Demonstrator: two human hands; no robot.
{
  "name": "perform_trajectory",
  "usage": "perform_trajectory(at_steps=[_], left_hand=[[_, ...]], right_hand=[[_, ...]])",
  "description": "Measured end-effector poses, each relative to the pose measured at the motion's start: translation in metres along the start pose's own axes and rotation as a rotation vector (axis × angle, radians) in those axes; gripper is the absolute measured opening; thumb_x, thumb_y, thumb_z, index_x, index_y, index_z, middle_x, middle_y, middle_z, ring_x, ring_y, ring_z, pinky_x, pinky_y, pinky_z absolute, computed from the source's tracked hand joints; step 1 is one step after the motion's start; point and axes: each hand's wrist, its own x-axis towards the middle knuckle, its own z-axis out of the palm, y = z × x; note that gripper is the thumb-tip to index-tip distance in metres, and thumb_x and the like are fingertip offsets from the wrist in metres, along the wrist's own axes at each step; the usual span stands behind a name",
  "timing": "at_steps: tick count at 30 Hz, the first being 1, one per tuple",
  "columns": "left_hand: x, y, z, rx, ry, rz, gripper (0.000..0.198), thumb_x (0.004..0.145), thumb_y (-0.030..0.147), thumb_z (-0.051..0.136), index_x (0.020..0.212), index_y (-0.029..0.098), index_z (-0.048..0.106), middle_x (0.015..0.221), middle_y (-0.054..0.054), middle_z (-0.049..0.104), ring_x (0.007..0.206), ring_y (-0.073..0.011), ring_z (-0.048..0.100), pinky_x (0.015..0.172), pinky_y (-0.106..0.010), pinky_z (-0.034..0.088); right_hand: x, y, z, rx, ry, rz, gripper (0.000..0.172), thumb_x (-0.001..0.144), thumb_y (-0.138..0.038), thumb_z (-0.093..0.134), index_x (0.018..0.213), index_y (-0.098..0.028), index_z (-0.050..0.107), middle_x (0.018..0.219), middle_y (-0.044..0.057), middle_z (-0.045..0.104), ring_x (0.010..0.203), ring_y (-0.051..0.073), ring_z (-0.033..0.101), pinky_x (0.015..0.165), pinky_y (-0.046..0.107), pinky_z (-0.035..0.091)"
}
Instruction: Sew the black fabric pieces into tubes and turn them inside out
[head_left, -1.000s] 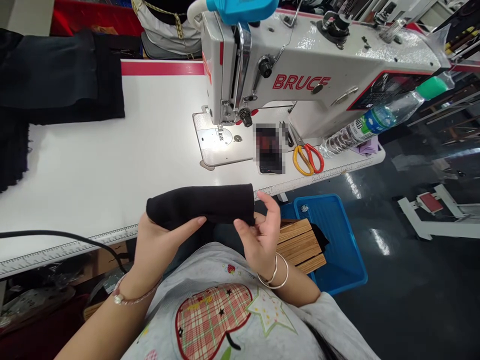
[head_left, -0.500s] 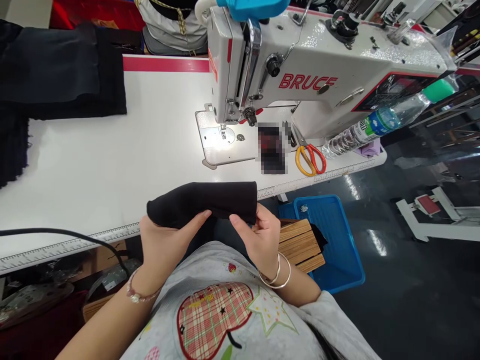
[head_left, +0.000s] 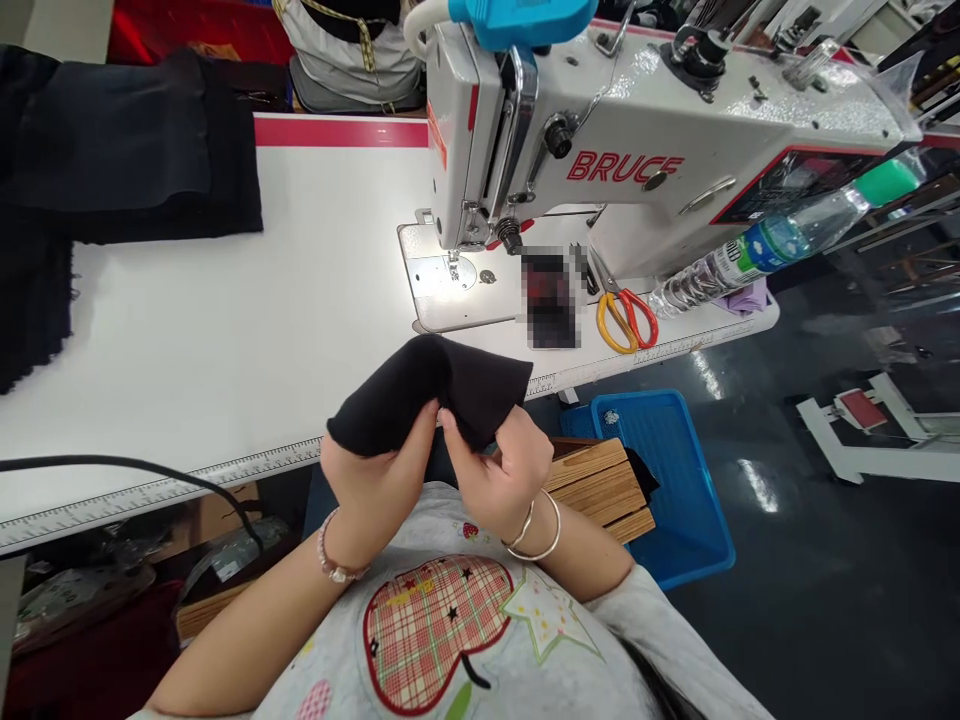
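Over the white sewing table [head_left: 225, 330], the left hand [head_left: 371, 480] and right hand [head_left: 506, 470] grip black fabric [head_left: 427, 395] (bent into a soft hump).

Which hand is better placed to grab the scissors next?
Probably the right hand: it sits nearer the scissors, though it is pinching the black cloth right now.

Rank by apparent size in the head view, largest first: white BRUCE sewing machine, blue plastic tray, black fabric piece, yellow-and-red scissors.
1. White BRUCE sewing machine
2. Blue plastic tray and black fabric piece: unsure, the fabric is nearer the camera
3. Yellow-and-red scissors
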Motion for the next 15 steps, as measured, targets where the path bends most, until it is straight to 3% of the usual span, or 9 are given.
perform_trajectory(at_steps=[2,6,12,15], left_hand=[[0.002,0.003,0.004,0.065,-0.003,0.111,0.019,0.076,0.022,0.074,0.095,0.022,0.075,0.089,-0.002,0.075,0.085,-0.0210,0.071,0.081,-0.033,0.058],[0.008,0.008,0.009,0.026,-0.041,0.119,0.018,0.085,0.024,0.063,0.101,0.020,0.072,0.093,-0.004,0.075,0.085,-0.0198,0.070,0.078,-0.031,0.058],[0.018,0.016,0.006,-0.078,-0.026,-0.008,0.020,0.089,0.031,0.059,0.102,0.022,0.072,0.099,-0.003,0.074,0.097,-0.0194,0.068,0.090,-0.032,0.055],[0.018,0.016,0.005,-0.155,-0.028,-0.102,0.024,0.089,0.033,0.061,0.109,0.024,0.070,0.110,-0.002,0.071,0.110,-0.0196,0.064,0.102,-0.032,0.048]], right_hand=[[0.001,0.004,0.003,-0.025,-0.022,-0.018,0.008,0.083,-0.025,0.069,0.088,-0.021,0.065,0.071,0.003,0.069,0.067,0.018,0.067,0.062,0.029,0.054],[0.005,0.004,0.009,-0.012,-0.117,-0.046,0.005,0.088,-0.021,0.061,0.086,-0.019,0.066,0.076,0.006,0.068,0.071,0.019,0.066,0.063,0.029,0.053],[0.009,-0.004,0.016,-0.049,-0.227,-0.165,0.022,0.095,-0.020,0.047,0.084,-0.015,0.066,0.075,0.008,0.065,0.067,0.019,0.060,0.059,0.030,0.045],[0.009,-0.007,0.017,-0.044,-0.278,-0.122,0.027,0.097,-0.021,0.042,0.085,-0.016,0.066,0.079,0.009,0.065,0.069,0.019,0.059,0.062,0.031,0.045]])
